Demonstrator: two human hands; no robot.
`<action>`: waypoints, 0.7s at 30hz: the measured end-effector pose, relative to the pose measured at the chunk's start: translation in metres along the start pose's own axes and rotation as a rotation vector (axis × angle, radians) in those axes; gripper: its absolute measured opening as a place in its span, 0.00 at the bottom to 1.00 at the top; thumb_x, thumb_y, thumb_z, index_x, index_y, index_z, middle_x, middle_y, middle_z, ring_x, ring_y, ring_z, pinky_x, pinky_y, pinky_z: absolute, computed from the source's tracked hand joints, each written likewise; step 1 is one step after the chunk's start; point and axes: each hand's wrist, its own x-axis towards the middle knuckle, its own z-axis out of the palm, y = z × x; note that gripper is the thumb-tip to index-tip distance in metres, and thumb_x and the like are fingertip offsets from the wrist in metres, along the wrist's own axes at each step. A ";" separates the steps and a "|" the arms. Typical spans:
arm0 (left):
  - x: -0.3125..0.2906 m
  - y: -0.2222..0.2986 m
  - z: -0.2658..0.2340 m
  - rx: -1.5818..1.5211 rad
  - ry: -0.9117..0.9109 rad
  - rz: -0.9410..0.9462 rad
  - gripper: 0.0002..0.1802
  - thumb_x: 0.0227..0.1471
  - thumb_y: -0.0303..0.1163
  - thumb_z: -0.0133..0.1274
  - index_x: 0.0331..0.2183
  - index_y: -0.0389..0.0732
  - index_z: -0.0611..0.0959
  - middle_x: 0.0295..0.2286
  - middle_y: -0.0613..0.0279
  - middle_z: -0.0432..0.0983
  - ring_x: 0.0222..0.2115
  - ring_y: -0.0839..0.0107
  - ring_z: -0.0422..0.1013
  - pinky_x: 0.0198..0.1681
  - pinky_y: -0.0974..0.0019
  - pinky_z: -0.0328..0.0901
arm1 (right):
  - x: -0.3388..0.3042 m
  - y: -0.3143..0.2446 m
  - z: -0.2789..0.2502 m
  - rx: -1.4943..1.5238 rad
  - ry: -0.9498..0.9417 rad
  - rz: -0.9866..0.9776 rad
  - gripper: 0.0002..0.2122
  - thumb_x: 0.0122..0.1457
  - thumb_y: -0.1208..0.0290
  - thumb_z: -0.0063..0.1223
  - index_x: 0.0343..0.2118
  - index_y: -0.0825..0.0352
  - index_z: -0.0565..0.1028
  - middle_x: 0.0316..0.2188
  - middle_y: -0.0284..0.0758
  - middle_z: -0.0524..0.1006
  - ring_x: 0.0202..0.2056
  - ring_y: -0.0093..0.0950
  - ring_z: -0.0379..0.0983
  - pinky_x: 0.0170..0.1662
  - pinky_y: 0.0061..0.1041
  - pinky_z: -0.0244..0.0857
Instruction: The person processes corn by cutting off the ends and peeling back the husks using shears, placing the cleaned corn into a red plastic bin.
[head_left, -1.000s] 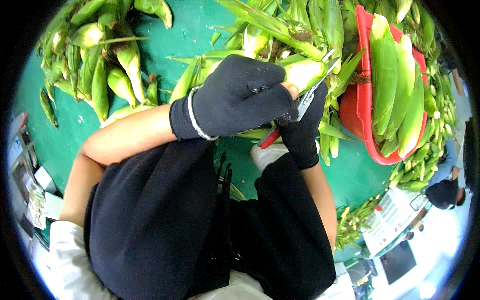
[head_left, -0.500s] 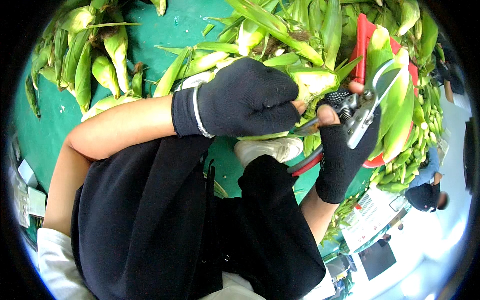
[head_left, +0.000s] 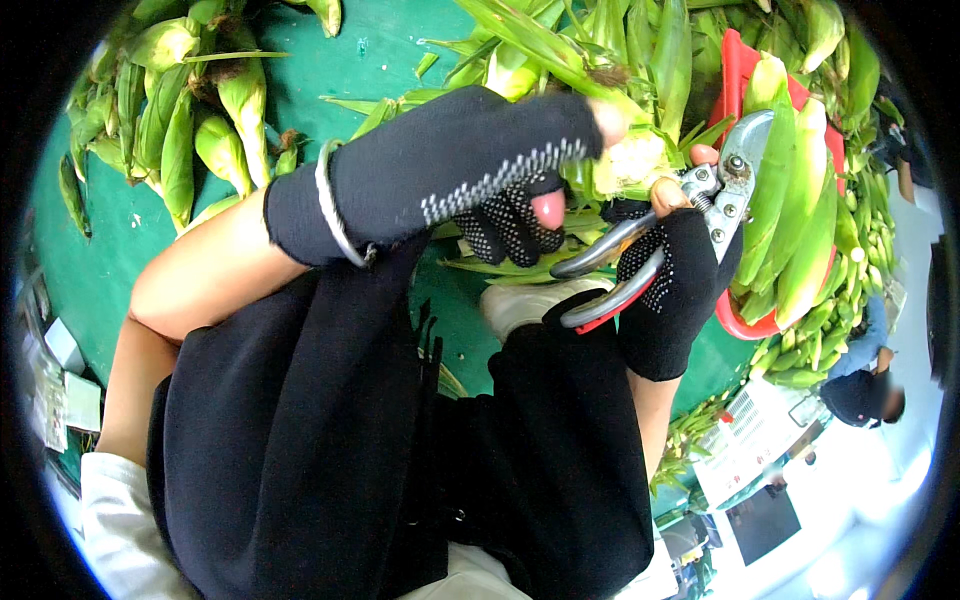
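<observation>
My right hand (head_left: pixel 670 260), in a black fingerless glove with white dots, is closed on a pair of pruning shears (head_left: pixel 730 185). The metal blades point up and right; the two grey handles, one with a red edge, stand apart toward the lower left. Between my hands is an ear of corn (head_left: pixel 635 165), its pale cut end facing me. Some right-hand fingertips show right beside it. My left hand (head_left: pixel 480 185), gloved alike, lies left of this ear. Its thumb stretches to the ear's edge, while the other fingers bend below, apart from the thumb, with nothing visible between.
A red basket (head_left: pixel 733 75) holding husked ears stands at the right. Unpeeled corn (head_left: pixel 165 120) is heaped at the far left, with more behind my hands and along the right. Green floor (head_left: pixel 330 90) lies beneath. Another person (head_left: pixel 860 385) is at the far right.
My left hand has rolled over and its fingers have loosened from the corn, showing the dotted palm side. The shears have turned in my right hand, bringing both handles into sight.
</observation>
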 end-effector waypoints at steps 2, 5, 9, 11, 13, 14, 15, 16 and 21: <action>-0.003 0.001 -0.003 -0.231 -0.012 -0.140 0.18 0.51 0.37 0.47 0.41 0.36 0.73 0.24 0.60 0.75 0.22 0.71 0.72 0.27 0.69 0.66 | -0.001 0.001 0.002 -0.029 -0.001 -0.027 0.19 0.42 0.78 0.55 0.40 0.68 0.66 0.25 0.29 0.66 0.25 0.18 0.64 0.29 0.16 0.60; 0.003 -0.015 0.000 0.085 -0.020 0.119 0.16 0.50 0.37 0.48 0.38 0.36 0.75 0.22 0.61 0.74 0.24 0.73 0.72 0.29 0.70 0.66 | -0.002 0.005 0.004 -0.051 -0.008 -0.041 0.19 0.43 0.76 0.54 0.41 0.68 0.66 0.26 0.29 0.66 0.26 0.18 0.64 0.29 0.15 0.59; 0.004 -0.023 0.013 0.181 0.168 0.229 0.12 0.49 0.34 0.50 0.23 0.34 0.77 0.15 0.60 0.70 0.18 0.75 0.67 0.23 0.71 0.61 | 0.007 0.017 -0.004 0.097 -0.032 0.041 0.17 0.47 0.77 0.48 0.42 0.70 0.66 0.30 0.34 0.69 0.32 0.23 0.68 0.35 0.19 0.62; 0.007 -0.029 0.018 0.089 0.195 0.144 0.12 0.48 0.33 0.50 0.22 0.34 0.76 0.13 0.59 0.68 0.17 0.75 0.65 0.21 0.70 0.58 | 0.017 0.024 -0.008 0.212 -0.029 0.080 0.16 0.48 0.76 0.48 0.42 0.70 0.66 0.32 0.36 0.70 0.34 0.27 0.70 0.36 0.22 0.64; 0.013 -0.041 0.016 0.338 0.202 0.326 0.11 0.46 0.33 0.53 0.23 0.35 0.76 0.12 0.57 0.65 0.15 0.73 0.64 0.19 0.67 0.56 | 0.025 0.034 -0.013 0.262 0.003 0.045 0.15 0.48 0.75 0.48 0.41 0.70 0.66 0.33 0.38 0.71 0.35 0.29 0.71 0.37 0.25 0.66; 0.014 -0.044 0.014 0.465 0.203 0.414 0.11 0.44 0.34 0.55 0.23 0.36 0.75 0.12 0.56 0.63 0.14 0.72 0.63 0.17 0.66 0.55 | 0.026 0.034 -0.013 0.310 -0.015 0.103 0.16 0.48 0.75 0.48 0.42 0.70 0.66 0.32 0.38 0.71 0.33 0.28 0.70 0.36 0.24 0.66; 0.015 -0.046 0.012 0.465 0.201 0.409 0.11 0.44 0.34 0.55 0.23 0.36 0.75 0.12 0.56 0.63 0.14 0.72 0.63 0.17 0.66 0.55 | 0.026 0.033 -0.013 0.359 -0.033 0.160 0.17 0.47 0.75 0.48 0.43 0.69 0.66 0.31 0.37 0.71 0.31 0.27 0.70 0.34 0.22 0.65; 0.016 -0.047 0.010 0.542 0.182 0.466 0.11 0.44 0.34 0.55 0.23 0.35 0.75 0.12 0.56 0.63 0.13 0.71 0.62 0.17 0.66 0.55 | 0.026 0.033 -0.013 0.313 -0.030 0.135 0.17 0.49 0.74 0.47 0.43 0.69 0.65 0.34 0.39 0.71 0.35 0.28 0.70 0.37 0.24 0.65; 0.021 -0.050 0.003 0.646 0.212 0.571 0.13 0.44 0.36 0.56 0.23 0.35 0.76 0.11 0.57 0.66 0.12 0.71 0.64 0.16 0.67 0.56 | 0.029 0.046 -0.014 0.365 -0.008 0.157 0.15 0.49 0.72 0.48 0.42 0.69 0.68 0.34 0.37 0.71 0.37 0.26 0.69 0.40 0.24 0.63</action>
